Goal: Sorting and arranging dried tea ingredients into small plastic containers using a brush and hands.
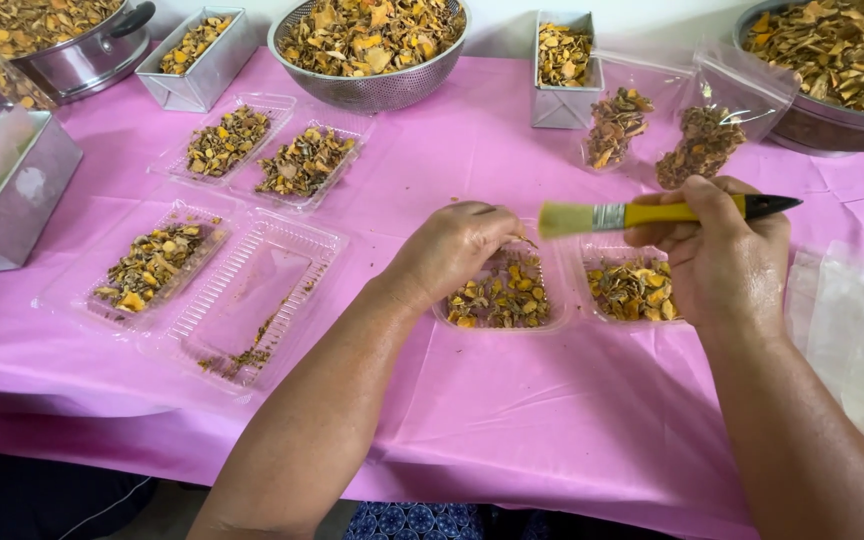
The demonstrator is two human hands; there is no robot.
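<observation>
Head view: right hand (727,250) clenched around a yellow-handled flat paintbrush with pale bristles (642,214), bristles out over a clear plastic hinged tray of dried yellow-brown chips (504,296) on the pink tablecloth (512,400). Left hand (457,245) fingertips pinched together, touching chips in that tray's left half; what it grips, can't tell. A perforated metal colander of chips (369,40) sits at the far edge.

A pink tablecloth (512,420) covers the table. At the far edge stand a metal colander (367,85) full of dried yellow-brown pieces, two small metal tins (197,75) (564,70) and, in each far corner, a big metal bowl (87,60) (832,125). Near the left edge lie two open clear clamshell boxes (262,150) (217,290). Two filled plastic bags (617,125) (702,145) lie toward the far right.
</observation>
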